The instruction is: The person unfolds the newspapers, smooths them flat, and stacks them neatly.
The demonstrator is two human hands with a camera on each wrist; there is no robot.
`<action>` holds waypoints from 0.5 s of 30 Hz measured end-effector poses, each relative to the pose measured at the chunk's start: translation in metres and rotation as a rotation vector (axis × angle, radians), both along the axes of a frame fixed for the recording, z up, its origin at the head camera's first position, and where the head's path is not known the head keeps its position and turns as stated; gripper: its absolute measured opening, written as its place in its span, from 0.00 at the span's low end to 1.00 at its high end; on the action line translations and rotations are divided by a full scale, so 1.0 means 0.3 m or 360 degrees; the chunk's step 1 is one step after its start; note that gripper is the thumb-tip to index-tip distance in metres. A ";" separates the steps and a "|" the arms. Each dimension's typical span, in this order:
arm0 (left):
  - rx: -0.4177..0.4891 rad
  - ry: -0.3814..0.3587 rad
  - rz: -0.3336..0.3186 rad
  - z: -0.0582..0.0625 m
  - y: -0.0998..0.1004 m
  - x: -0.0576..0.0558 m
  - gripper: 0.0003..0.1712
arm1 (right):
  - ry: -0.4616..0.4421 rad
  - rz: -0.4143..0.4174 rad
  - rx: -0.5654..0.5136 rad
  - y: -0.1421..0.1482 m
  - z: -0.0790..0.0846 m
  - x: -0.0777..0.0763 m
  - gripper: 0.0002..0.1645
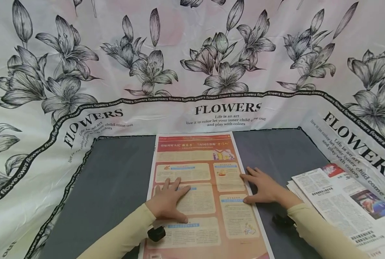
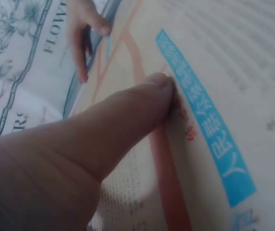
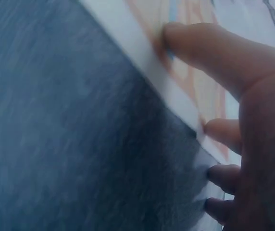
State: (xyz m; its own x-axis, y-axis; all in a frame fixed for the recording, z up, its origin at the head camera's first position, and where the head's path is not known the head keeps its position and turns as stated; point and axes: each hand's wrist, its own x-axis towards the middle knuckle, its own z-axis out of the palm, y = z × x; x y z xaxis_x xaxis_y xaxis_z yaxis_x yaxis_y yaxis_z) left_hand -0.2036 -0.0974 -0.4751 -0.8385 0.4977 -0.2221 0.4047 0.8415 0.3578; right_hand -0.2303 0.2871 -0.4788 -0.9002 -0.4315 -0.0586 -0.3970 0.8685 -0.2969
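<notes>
A red and cream newspaper sheet (image 1: 216, 216) lies lengthwise on the grey table, printed with boxed text and blue heading strips. Fingers spread, my left hand (image 1: 168, 201) rests on its left half. In the left wrist view, the thumb (image 2: 132, 108) touches the paper beside a blue heading strip (image 2: 209, 130). My right hand (image 1: 265, 187) is at the sheet's right edge, thumb and fingers apart. The right wrist view shows that thumb (image 3: 205, 45) on the print, with one fingertip at the white margin (image 3: 142, 62) and other fingers lower, by the grey surface.
A stack of folded newspapers (image 1: 344, 201) lies at the right side of the grey table (image 1: 114, 187). Cloth printed with flowers (image 1: 225, 61) rises behind the table and along both sides. Dark wrist cameras sit below each hand.
</notes>
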 end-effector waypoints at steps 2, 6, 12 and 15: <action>-0.0001 -0.0004 0.0015 -0.002 -0.006 0.004 0.63 | 0.0025 -0.0005 -0.0028 -0.003 -0.008 0.004 0.58; -0.0004 -0.0006 0.0026 0.002 -0.004 0.006 0.64 | 0.0030 -0.0041 -0.0085 -0.015 -0.010 0.009 0.57; -0.0013 -0.0004 0.0035 -0.005 0.001 0.007 0.64 | -0.0124 -0.0344 -0.0578 -0.018 0.023 0.038 0.47; 0.0001 -0.0010 0.0042 -0.007 0.002 0.009 0.64 | -0.0395 -0.0579 -0.1002 0.000 0.049 0.063 0.45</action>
State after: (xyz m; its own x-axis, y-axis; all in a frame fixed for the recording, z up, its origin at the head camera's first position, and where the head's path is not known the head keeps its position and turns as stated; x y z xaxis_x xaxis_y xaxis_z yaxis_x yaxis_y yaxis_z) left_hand -0.2008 -0.0967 -0.4771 -0.8499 0.4756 -0.2269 0.3802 0.8516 0.3609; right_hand -0.2114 0.2872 -0.4640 -0.9845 -0.1293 -0.1188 0.0244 0.5695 -0.8217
